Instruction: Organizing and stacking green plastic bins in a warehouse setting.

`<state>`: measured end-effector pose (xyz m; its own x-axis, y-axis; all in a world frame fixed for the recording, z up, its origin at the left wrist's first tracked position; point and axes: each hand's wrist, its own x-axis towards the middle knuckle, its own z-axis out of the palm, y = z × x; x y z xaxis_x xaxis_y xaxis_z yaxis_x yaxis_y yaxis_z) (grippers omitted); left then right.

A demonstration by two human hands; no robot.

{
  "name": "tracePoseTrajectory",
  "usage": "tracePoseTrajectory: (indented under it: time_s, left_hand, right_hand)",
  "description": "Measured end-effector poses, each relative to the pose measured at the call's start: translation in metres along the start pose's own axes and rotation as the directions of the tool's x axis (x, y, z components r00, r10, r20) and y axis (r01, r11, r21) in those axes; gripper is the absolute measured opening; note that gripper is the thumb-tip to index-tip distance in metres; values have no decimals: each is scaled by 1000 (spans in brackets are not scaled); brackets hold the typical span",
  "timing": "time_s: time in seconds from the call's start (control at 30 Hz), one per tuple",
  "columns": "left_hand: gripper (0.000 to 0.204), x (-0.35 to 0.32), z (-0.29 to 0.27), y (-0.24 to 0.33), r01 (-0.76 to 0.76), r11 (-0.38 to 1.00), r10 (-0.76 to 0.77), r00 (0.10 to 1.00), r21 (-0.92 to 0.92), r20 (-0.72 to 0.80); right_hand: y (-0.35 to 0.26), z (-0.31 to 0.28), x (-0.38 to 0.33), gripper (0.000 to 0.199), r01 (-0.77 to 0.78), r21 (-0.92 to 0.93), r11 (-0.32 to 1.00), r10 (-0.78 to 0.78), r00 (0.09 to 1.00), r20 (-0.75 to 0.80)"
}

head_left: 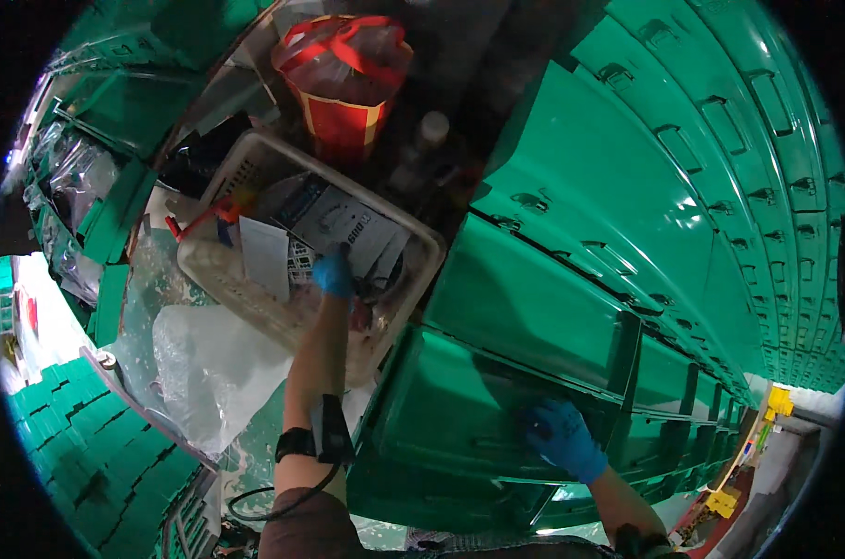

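My left hand [333, 275], in a blue glove, reaches into a cream plastic basket [219, 272] and rests among papers and flat packets; whether it grips one is hidden by the clutter. A black band with a cabled device sits on that forearm. My right hand [562, 436], also blue-gloved, lies with fingers spread on the inside of a green plastic crate [459, 419] right of the basket, holding nothing.
Rows of stacked green crates [664, 186] fill the right side and more stand at lower left [78, 447]. A red bag-lined bin [343, 84] sits beyond the basket. Clear plastic bags [208, 363] lie left of my forearm. A red-handled tool [199, 219] rests at the basket's left end.
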<state>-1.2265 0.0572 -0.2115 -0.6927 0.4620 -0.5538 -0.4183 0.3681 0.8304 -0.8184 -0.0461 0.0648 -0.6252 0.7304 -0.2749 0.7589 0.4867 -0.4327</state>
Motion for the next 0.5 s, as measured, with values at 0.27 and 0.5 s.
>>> tracePoseTrajectory:
  time_s: [0.27, 0.5]
  left_hand:
    - [51, 27, 12, -20, -111, 749, 426, 836, 654, -346]
    - [38, 8, 47, 2, -115, 979, 86, 980, 165, 177]
  right_hand:
    - [-11, -8, 10, 28, 16, 83, 996, -24, 995, 96]
    - [6, -3, 5, 36, 100, -79, 992, -85, 982, 167]
